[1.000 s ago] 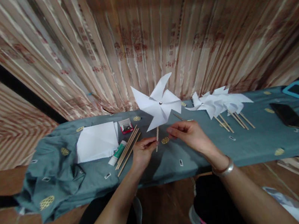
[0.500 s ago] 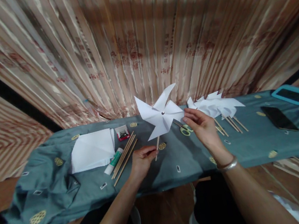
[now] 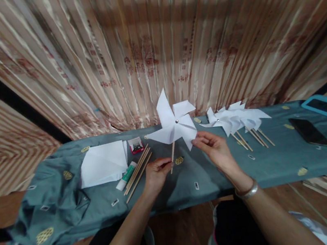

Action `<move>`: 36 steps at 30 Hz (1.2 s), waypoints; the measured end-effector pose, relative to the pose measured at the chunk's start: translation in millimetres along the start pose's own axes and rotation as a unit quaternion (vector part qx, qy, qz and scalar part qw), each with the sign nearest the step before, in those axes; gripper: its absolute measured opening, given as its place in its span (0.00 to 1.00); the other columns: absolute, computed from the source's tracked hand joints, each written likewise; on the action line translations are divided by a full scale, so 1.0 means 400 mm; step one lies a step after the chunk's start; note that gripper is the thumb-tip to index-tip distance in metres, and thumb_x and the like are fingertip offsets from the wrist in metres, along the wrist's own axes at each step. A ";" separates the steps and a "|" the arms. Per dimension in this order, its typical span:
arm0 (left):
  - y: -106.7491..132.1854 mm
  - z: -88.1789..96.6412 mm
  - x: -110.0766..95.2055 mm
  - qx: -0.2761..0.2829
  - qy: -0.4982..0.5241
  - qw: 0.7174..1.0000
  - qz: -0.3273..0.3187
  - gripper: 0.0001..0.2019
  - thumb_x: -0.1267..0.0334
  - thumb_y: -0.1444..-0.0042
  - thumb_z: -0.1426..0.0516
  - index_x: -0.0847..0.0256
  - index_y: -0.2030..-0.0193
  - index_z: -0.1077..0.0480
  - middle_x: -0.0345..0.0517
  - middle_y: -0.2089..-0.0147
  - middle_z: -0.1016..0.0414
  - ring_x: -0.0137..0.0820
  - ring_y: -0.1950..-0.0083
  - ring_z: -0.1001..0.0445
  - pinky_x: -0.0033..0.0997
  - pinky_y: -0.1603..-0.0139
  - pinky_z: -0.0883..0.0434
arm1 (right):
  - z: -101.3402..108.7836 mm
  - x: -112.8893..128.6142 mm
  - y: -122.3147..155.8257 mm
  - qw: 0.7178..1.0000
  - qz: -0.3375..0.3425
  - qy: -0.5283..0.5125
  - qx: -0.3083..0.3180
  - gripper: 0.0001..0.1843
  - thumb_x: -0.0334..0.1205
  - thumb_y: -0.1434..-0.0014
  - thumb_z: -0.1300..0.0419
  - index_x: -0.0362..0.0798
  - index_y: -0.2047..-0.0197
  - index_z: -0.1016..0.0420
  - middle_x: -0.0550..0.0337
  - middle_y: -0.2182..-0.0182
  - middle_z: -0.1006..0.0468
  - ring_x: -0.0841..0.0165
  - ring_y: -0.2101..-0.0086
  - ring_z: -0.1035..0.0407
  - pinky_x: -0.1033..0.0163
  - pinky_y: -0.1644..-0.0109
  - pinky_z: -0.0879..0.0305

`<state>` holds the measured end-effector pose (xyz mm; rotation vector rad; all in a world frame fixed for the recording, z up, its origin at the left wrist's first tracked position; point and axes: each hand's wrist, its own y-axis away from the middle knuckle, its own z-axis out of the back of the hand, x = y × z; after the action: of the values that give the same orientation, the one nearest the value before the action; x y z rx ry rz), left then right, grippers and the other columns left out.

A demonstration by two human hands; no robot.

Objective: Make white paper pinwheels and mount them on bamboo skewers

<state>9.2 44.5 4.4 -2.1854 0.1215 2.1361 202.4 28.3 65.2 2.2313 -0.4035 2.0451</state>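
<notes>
A white paper pinwheel (image 3: 168,121) stands nearly upright above the cloth, with a silvery pin at its centre. My left hand (image 3: 157,175) is closed in a pinch around its thin wooden stick (image 3: 173,153). At the lower right of the wheel, my right hand (image 3: 216,149) has thumb and fingertips together at the edge of one blade. A silver bracelet circles that wrist. Behind and right of this hand lie several more white pinwheels (image 3: 234,118), overlapping, their sticks pointing toward me.
On the left of the cloth-covered table (image 3: 175,195) are a stack of white paper (image 3: 103,163), a red box of pins (image 3: 136,145), a glue stick (image 3: 126,176) and several loose wooden sticks (image 3: 136,170). A black phone (image 3: 310,131) and a blue-framed device (image 3: 326,106) lie right.
The wheel has turned on its pin, so its blades point differently. My right hand has moved down and left with it, now covering the green scissors. My left hand keeps its hold.
</notes>
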 end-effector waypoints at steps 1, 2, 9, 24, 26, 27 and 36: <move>0.000 0.001 -0.001 0.001 -0.004 1.000 -0.004 0.08 0.62 0.61 0.34 0.59 0.71 0.19 0.44 0.70 0.19 0.32 0.68 0.24 0.28 0.65 0.28 | -0.006 0.002 0.004 1.000 -0.007 -0.002 0.008 0.17 0.48 0.58 0.28 0.50 0.65 0.22 0.64 0.76 0.21 0.71 0.73 0.30 0.66 0.67 0.35; 0.001 0.001 -0.001 0.001 -0.006 1.000 -0.008 0.08 0.62 0.61 0.35 0.59 0.71 0.19 0.44 0.70 0.19 0.32 0.68 0.24 0.28 0.65 0.28 | -0.011 0.005 0.007 1.000 -0.014 -0.003 0.016 0.17 0.48 0.58 0.28 0.50 0.67 0.22 0.65 0.77 0.22 0.71 0.74 0.31 0.67 0.69 0.36; 0.004 -0.003 -0.003 0.007 -0.004 1.000 -0.012 0.06 0.64 0.60 0.35 0.59 0.71 0.19 0.43 0.71 0.20 0.30 0.69 0.25 0.27 0.66 0.29 | -0.050 -0.003 0.018 0.996 -0.037 -0.007 0.080 0.16 0.51 0.56 0.29 0.48 0.73 0.25 0.66 0.79 0.24 0.72 0.75 0.32 0.67 0.70 0.37; 0.006 -0.001 -0.001 0.030 0.010 0.999 0.011 0.08 0.62 0.61 0.35 0.60 0.71 0.19 0.43 0.72 0.20 0.30 0.71 0.26 0.27 0.68 0.31 | 0.056 0.074 -0.009 0.982 0.126 0.123 -0.071 0.12 0.48 0.48 0.34 0.50 0.64 0.20 0.59 0.73 0.18 0.65 0.70 0.24 0.59 0.61 0.28; 0.008 -0.003 -0.003 0.048 -0.001 0.999 0.009 0.08 0.61 0.60 0.34 0.60 0.71 0.19 0.44 0.72 0.20 0.30 0.71 0.26 0.27 0.68 0.31 | 0.088 0.053 -0.038 0.968 0.151 0.156 -0.125 0.15 0.47 0.49 0.34 0.49 0.59 0.21 0.56 0.64 0.17 0.63 0.64 0.24 0.54 0.53 0.29; 0.009 -0.004 -0.003 0.057 -0.009 0.998 0.007 0.08 0.60 0.60 0.35 0.60 0.71 0.19 0.44 0.72 0.20 0.31 0.70 0.26 0.27 0.68 0.30 | 0.100 0.041 -0.049 0.963 0.158 0.174 -0.132 0.17 0.47 0.49 0.33 0.50 0.57 0.21 0.54 0.60 0.17 0.62 0.61 0.24 0.52 0.50 0.30; 0.009 -0.007 -0.005 0.068 -0.023 0.997 0.011 0.08 0.60 0.60 0.35 0.60 0.71 0.19 0.44 0.71 0.20 0.31 0.71 0.26 0.27 0.68 0.30 | 0.112 0.005 -0.058 0.982 0.117 0.116 -0.090 0.17 0.48 0.50 0.32 0.50 0.58 0.21 0.55 0.63 0.17 0.63 0.61 0.23 0.51 0.48 0.30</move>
<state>11.6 40.7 6.6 -2.0667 0.2806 2.1200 251.5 39.4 65.2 1.8942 -0.8232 2.2441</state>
